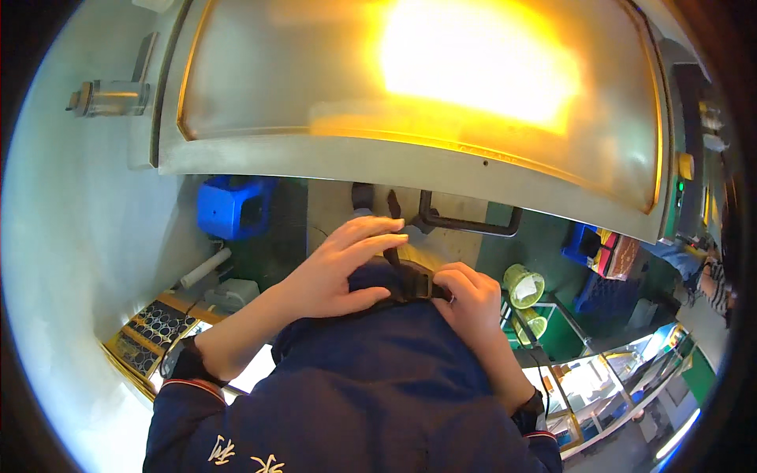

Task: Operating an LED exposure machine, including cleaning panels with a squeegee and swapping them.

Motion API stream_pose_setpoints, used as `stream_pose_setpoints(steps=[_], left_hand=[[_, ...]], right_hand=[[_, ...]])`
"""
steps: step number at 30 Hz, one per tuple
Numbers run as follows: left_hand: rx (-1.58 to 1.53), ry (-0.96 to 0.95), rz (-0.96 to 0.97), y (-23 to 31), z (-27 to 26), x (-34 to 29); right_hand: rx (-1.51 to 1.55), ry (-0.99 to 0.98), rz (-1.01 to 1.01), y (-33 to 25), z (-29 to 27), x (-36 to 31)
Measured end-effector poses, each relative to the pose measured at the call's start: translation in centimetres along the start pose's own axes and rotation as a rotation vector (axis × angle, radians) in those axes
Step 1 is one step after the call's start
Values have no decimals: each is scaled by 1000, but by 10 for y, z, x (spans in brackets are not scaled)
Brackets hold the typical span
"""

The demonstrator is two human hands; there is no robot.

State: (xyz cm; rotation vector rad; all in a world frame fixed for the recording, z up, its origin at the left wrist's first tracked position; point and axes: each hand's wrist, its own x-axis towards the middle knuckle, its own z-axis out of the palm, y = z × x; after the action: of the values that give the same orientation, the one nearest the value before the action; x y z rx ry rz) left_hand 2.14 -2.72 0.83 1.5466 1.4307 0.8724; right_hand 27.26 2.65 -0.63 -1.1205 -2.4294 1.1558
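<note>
At my waist, a black strap with a buckle lies across the front of my dark blue top. My right hand is closed at the buckle's right side, with thumb and fingers pinching the black strap there. My left hand hovers just left of the buckle. Its fingers are stretched out to the right and its thumb is apart from them, with nothing held. A loose dark strap end hangs beyond the buckle, near the left fingertips.
A large metal machine door with a brightly lit window spans the far side; its black handle projects toward me. A blue bin stands left. Green baskets and a lit workbench are right. A tray of round parts sits left.
</note>
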Motion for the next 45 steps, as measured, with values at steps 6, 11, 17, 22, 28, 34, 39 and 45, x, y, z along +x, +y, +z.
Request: stream_pose_setpoints(steps=[6,11,17,22,28,34,39,45], left_hand=[[-308,-395,-37,-2,14,10],[-305,-412,58,0,12,14],[-288,-401,88,2,17,17],[-209,-405,-19,17,23,9],[-275,-331,-197,28,35,-4],[-326,-302,-200,26,34,-4],[-340,-288,-129,27,35,-8],[-233,-337,-28,37,38,-2]], right_hand=[[36,141,-116,-9,-18,0],[60,178,-184,-15,-27,-5],[393,216,231,-23,-13,-25],[337,248,314,-20,-8,-28],[343,283,36,-15,-3,-29],[500,81,-60,-15,-20,-37],[761,8,131,-21,-15,-49],[468,262,166,-23,-5,-48]])
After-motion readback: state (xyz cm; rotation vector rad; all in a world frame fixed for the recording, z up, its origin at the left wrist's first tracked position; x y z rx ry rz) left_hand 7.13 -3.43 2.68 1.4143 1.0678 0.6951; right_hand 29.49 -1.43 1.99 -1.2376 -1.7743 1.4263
